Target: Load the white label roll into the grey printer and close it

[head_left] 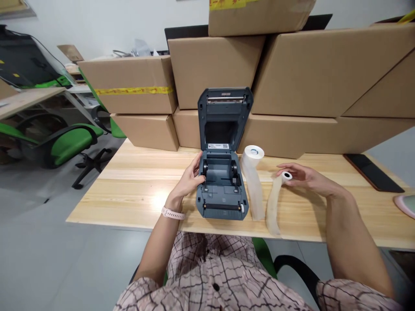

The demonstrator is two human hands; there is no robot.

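Observation:
A dark grey label printer (223,196) sits on the table with its lid (223,116) raised. Its inside is exposed, with a roll bay and a black roller near the front. My left hand (189,179) grips the printer's left side, thumb over the edge and fingers mostly hidden behind the body. To the right, a larger white label roll (253,153) lies with its strip trailing toward me. Beside it is a small narrow roll (286,176) with a dark core, its strip also unrolled toward me. My right hand (300,177) is closed around that small roll.
Stacked cardboard boxes (295,75) stand along the back of the wooden table (129,185). A dark phone-like slab (372,172) lies at the right, near a partly cut-off rounded object (405,205). A green chair (71,144) stands to the left.

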